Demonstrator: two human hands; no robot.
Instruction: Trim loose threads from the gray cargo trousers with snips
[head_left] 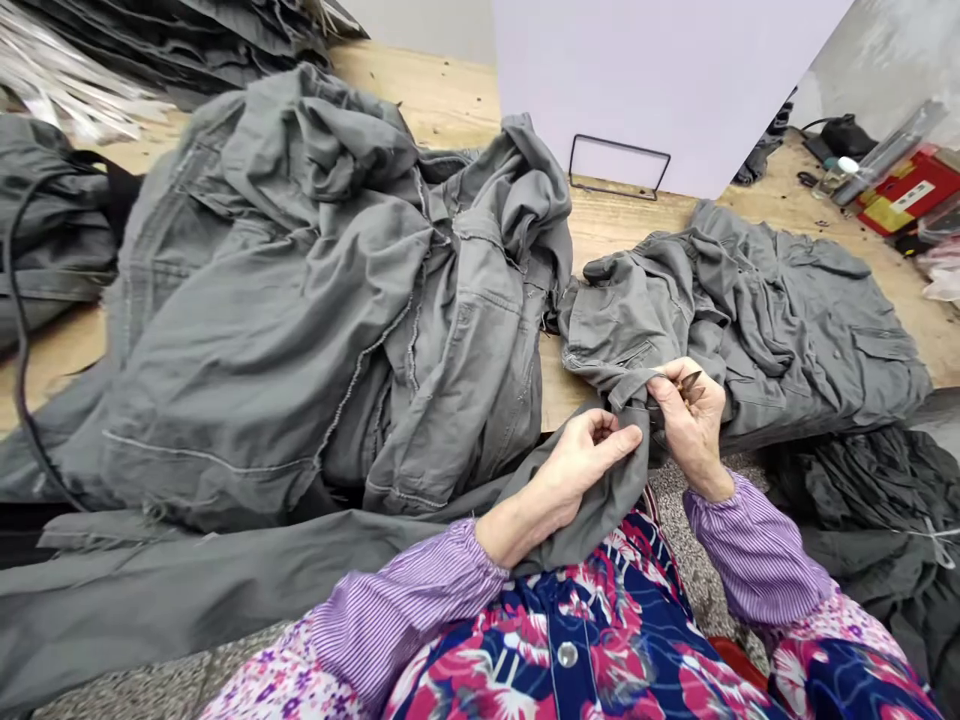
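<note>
My left hand (570, 462) is closed on a grey cloth garment (600, 520), pinching a fold of it between thumb and fingers near the table's front edge. Just to the right, my right hand (696, 425) grips the same cloth higher up, by a narrow edge. Tucked in that hand are small thread snips (693, 388), their pointed dark blades sticking out past the fingers; the rest of them is hidden. From my hands the cloth hangs over my lap and trails off to the left.
A big heap of grey garments (300, 260) covers the left of the wooden table (442, 95). More grey garments (810, 330) lie at the right, and dark bundled cloth (877, 500) sits below. A white panel (645, 80) stands behind; a red box (911, 190) is at the far right.
</note>
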